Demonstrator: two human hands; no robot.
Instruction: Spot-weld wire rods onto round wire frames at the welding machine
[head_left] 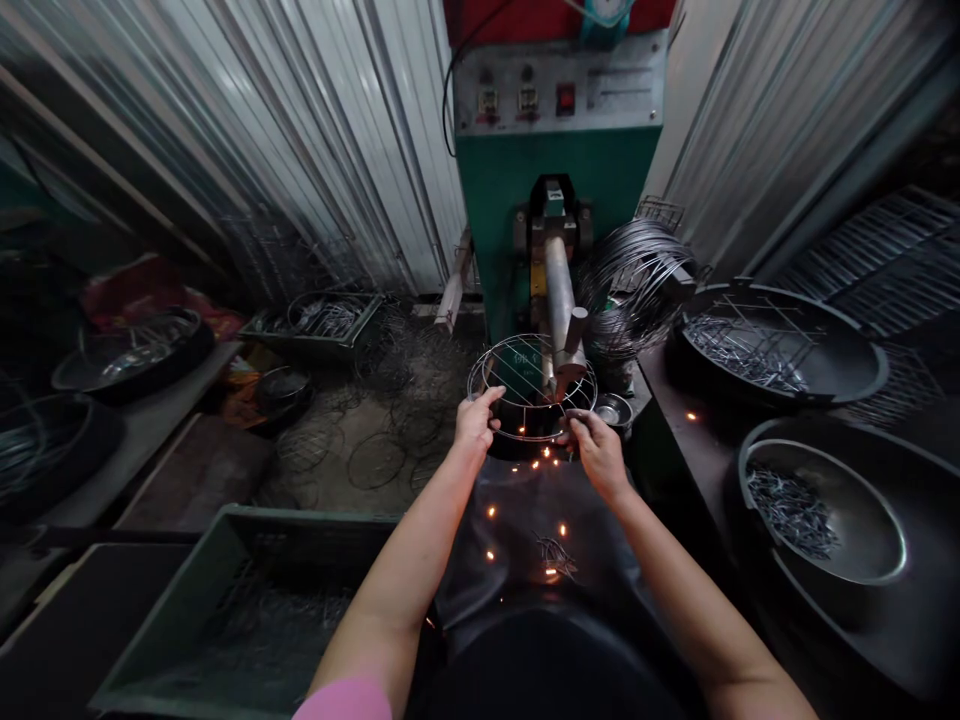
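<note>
A round wire rack, with two rings and parallel cross wires, is held level in front of a green spot welder. My left hand is closed on its left rim, thumb on top. At the front right of the rim, my right hand pinches with thumb and fingers; whether a small wire piece is also between them I cannot tell. The welder's upper electrode arm reaches down to the rack's front edge, just left of my right fingers. Orange sparks fall from there towards my lap.
Short wires lie on the dark apron over my lap. To the right, large pans and a bowl contain metal pieces. A wire coil hangs beside the welder. A green crate stands at left; wire rings litter the floor.
</note>
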